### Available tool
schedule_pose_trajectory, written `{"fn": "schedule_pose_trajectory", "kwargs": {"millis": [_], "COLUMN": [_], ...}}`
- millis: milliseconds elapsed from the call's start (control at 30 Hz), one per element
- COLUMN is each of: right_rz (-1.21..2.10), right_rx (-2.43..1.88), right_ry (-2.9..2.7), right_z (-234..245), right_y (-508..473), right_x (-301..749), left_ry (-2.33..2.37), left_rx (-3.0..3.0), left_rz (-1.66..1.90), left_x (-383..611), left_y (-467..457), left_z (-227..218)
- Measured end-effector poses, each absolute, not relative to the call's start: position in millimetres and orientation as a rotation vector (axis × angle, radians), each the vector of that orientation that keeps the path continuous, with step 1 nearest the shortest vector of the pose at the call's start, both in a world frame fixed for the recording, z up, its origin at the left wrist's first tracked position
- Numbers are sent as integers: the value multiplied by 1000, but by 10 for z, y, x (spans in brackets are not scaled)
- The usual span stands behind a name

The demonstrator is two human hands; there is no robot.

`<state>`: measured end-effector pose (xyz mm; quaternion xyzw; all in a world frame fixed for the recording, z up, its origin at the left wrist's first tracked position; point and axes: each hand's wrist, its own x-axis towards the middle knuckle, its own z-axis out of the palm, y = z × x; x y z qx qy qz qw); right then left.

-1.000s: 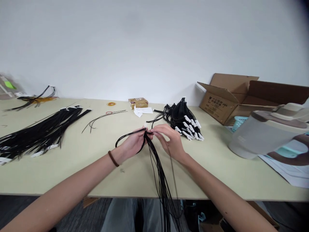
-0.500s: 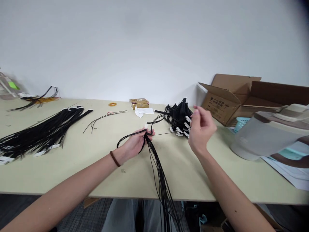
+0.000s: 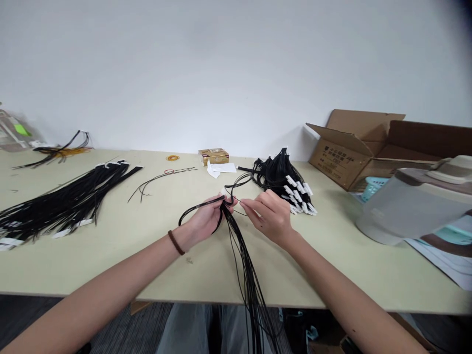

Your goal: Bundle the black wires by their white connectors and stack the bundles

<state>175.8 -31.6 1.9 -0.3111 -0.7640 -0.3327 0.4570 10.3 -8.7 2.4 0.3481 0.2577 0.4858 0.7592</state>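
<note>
My left hand [image 3: 207,217] is closed around a bundle of thin black wires [image 3: 248,268], whose long ends hang over the table's front edge toward my lap. Some wires loop back around the left wrist side, and a small white piece shows above the fingers. Close by on the right, my right hand [image 3: 271,214] pinches a single thin black wire [image 3: 238,200] between thumb and forefinger, near the left fingertips. Behind the right hand lies a coiled heap of black cables [image 3: 275,169] with white connectors [image 3: 299,195].
More black cables [image 3: 70,196] with white ends spread over the table [image 3: 147,265] at left. Two loose wires [image 3: 158,178], a yellow ring coil [image 3: 172,158] and a small gold box [image 3: 214,157] lie farther back. A cardboard box [image 3: 342,157] and a large jug [image 3: 398,206] stand at right.
My right hand has come down and left from beside the cable heap to my left hand, now pinching a thin wire. The left hand keeps its hold on the bundle.
</note>
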Motion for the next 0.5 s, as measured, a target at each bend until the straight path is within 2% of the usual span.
{"fn": "schedule_pose_trajectory", "kwargs": {"millis": [500], "right_rz": [-789], "right_rx": [-734], "right_ry": [-1912], "right_z": [-4], "right_y": [-290], "right_x": [1758], "left_ry": [563], "left_rx": [737], "left_rz": [1066], "left_x": [109], "left_y": [-92], "left_z": [30]}}
